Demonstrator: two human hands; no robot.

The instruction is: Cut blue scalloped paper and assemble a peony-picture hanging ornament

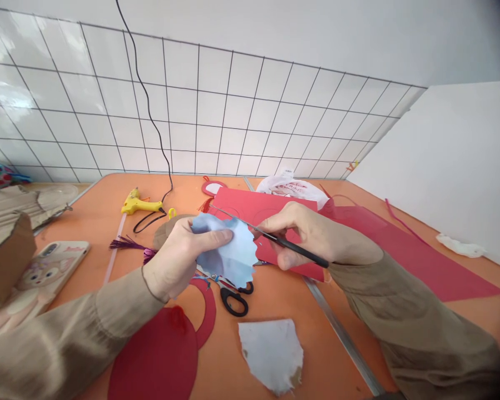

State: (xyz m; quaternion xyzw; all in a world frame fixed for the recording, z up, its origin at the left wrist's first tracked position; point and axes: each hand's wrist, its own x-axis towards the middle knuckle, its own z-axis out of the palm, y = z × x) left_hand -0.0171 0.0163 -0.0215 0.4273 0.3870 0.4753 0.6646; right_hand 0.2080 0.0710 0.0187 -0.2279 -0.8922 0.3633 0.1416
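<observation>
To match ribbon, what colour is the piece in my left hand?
Light blue; the piece shows in the head view.

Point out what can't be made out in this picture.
In the head view:
Left hand: some fingers, hidden behind the light-blue piece.
Black-handled scissors: blades, partly covered by that piece.
Dark-red disc: lower end, cut off by the bottom edge.
Plastic bag: print, too small and blurred to read.

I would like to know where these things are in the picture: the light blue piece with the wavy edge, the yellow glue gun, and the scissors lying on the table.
Light blue piece (230, 259): head view, middle of its face.
Yellow glue gun (144, 205): head view, its body.
Scissors (224, 298): head view, rim of the larger-looking black handle loop.
</observation>
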